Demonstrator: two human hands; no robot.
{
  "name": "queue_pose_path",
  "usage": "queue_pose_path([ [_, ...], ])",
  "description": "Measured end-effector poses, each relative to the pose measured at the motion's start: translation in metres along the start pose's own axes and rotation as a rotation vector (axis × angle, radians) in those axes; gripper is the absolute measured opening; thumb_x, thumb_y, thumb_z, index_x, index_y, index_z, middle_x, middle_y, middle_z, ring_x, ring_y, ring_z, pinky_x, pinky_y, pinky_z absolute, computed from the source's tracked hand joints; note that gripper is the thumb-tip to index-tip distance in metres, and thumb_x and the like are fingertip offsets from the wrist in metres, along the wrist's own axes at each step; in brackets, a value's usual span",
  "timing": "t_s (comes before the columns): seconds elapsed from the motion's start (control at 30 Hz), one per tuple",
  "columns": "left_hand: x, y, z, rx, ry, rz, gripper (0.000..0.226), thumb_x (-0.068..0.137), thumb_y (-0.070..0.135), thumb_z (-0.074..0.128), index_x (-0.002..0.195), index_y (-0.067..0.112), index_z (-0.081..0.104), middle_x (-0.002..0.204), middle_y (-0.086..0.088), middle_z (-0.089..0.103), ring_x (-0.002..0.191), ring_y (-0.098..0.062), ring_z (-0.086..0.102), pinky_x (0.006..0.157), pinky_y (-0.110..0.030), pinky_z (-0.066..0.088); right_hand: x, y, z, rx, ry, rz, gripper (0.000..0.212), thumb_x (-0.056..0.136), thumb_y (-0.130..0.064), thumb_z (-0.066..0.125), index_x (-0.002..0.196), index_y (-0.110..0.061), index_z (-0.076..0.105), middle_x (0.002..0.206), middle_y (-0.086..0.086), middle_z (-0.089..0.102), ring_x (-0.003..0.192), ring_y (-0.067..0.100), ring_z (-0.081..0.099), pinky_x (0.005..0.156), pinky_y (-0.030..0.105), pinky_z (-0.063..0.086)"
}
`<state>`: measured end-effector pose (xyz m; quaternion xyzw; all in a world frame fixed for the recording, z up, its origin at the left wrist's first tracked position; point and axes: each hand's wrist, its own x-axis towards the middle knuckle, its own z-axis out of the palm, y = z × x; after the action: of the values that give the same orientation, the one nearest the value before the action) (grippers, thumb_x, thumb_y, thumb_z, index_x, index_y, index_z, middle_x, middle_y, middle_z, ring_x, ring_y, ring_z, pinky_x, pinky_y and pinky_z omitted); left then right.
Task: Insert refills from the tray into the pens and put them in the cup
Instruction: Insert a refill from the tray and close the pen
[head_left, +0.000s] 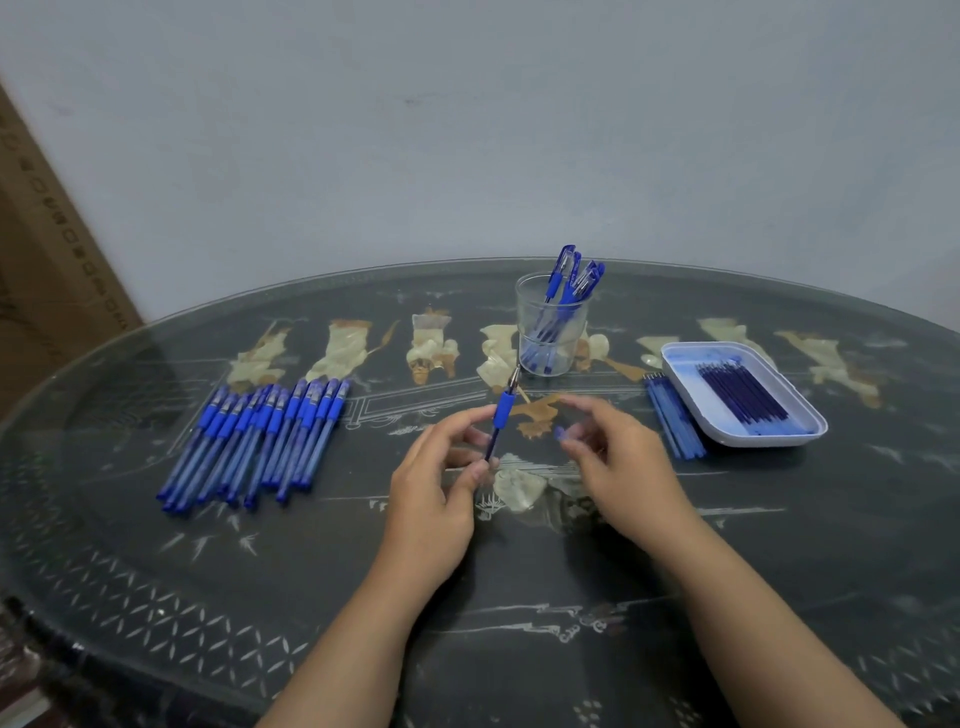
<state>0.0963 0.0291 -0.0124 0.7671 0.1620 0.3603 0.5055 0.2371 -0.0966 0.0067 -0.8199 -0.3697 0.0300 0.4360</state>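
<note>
**Closing Up a Refilled Pen**

Left hand (441, 483) grip pinching the pen (500, 418) low on its barrel, tip raised toward the far cup (553, 332). Right hand (618, 457) just beside, grip pinching a small blue piece (560, 432), probably the cap, too blurred to tell. Keep the barrel steady, line up both parts, press straight on, then drop into the cup. Behind, a pale wall (467, 130); underneath, a dark glass-topped counter (519, 571); far left, a cardboard box (47, 270); left, a row of pens (260, 441); right, the tray (753, 439) of refills (743, 395).

L grip (441, 483) pinched, R grip (618, 462) curled
</note>
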Motion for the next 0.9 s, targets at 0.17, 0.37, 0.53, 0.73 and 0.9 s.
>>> queue_pose_path([
  [0.17,0.0,-0.001,0.001,-0.071,-0.049,-0.035,0.066,0.089,-0.013,0.057,0.115,0.047,0.062,0.099,0.011,0.06,0.089,-0.019,0.067,0.085,-0.029,0.057,0.001,-0.025,-0.026,0.672,0.145,0.154,0.034,0.09,0.005,0.06,0.118,-0.014,0.064,0.089,0.009,0.065,0.074,0.018,0.07,0.067,0.017,0.056],
  [0.37,-0.002,0.001,0.002,-0.087,-0.089,-0.003,0.066,0.088,-0.015,0.057,0.115,0.045,0.065,0.101,0.006,0.06,0.088,-0.022,0.068,0.082,-0.032,0.059,-0.007,-0.058,-0.038,0.979,0.312,0.068,0.019,0.085,0.003,0.067,0.099,-0.008,0.069,0.09,0.017,0.071,0.083,0.027,0.073,0.074,0.029,0.06],
  [0.53,-0.003,0.003,0.002,-0.078,-0.112,0.019,0.065,0.088,-0.015,0.057,0.115,0.044,0.066,0.1,0.013,0.06,0.085,-0.016,0.068,0.082,-0.029,0.058,-0.007,-0.063,-0.031,0.957,0.3,0.016,0.019,0.083,0.005,0.067,0.099,-0.006,0.068,0.081,0.01,0.074,0.079,0.022,0.074,0.074,0.03,0.06],
  [0.73,-0.002,0.001,0.003,-0.071,-0.106,0.036,0.064,0.088,-0.014,0.058,0.116,0.043,0.066,0.101,0.013,0.06,0.085,-0.017,0.067,0.08,-0.027,0.057,-0.007,-0.06,-0.023,0.852,0.196,-0.017,0.022,0.081,0.007,0.07,0.095,-0.01,0.071,0.083,0.007,0.075,0.081,0.019,0.073,0.074,0.028,0.059],
  [0.9,-0.003,0.0,0.003,-0.054,-0.106,0.037,0.064,0.088,-0.014,0.059,0.117,0.043,0.066,0.101,0.014,0.06,0.086,-0.018,0.067,0.079,-0.033,0.059,-0.007,-0.053,-0.018,0.698,0.147,-0.038,0.025,0.082,0.001,0.072,0.1,-0.017,0.073,0.087,0.009,0.075,0.084,0.021,0.073,0.076,0.032,0.06],
])
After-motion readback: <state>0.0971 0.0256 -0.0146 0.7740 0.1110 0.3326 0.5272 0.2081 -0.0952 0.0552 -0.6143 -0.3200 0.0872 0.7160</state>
